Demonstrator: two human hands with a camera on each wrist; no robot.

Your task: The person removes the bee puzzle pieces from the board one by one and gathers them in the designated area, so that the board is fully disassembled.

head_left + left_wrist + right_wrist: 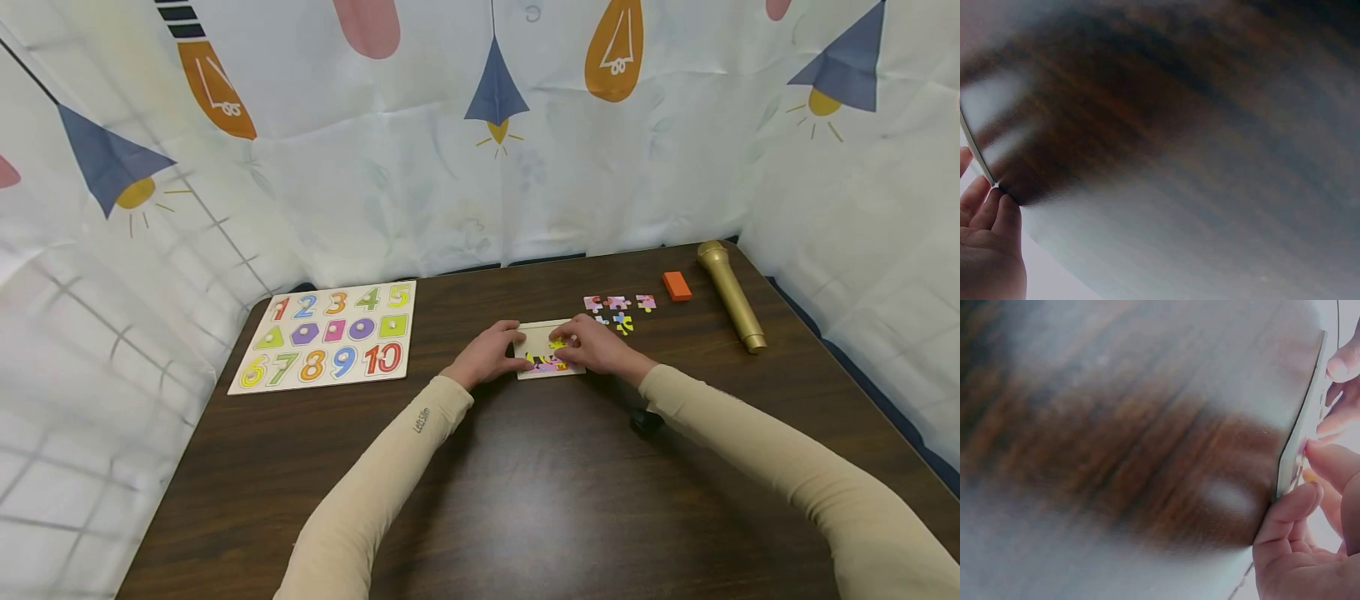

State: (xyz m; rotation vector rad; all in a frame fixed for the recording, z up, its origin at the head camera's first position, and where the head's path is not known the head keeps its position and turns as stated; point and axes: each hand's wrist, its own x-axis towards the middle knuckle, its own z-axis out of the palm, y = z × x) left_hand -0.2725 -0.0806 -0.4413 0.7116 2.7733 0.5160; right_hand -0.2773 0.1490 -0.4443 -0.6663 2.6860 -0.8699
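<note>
A small wooden puzzle tray lies mid-table, with pink and yellow jigsaw pieces along its near side. My left hand holds the tray's left edge, thumb at the near corner and fingers farther back. Over the right half, my right hand pinches a yellow puzzle piece, partly hidden by the fingers. In the left wrist view, the fingers of the left hand touch the tray's edge. The right wrist view shows the right hand at the tray's side, thumb and fingertips over it.
Several loose puzzle pieces lie behind the right hand. Farther right are an orange block and a gold microphone-shaped object. A number-and-shape board lies left on the dark table. A patterned curtain hangs behind.
</note>
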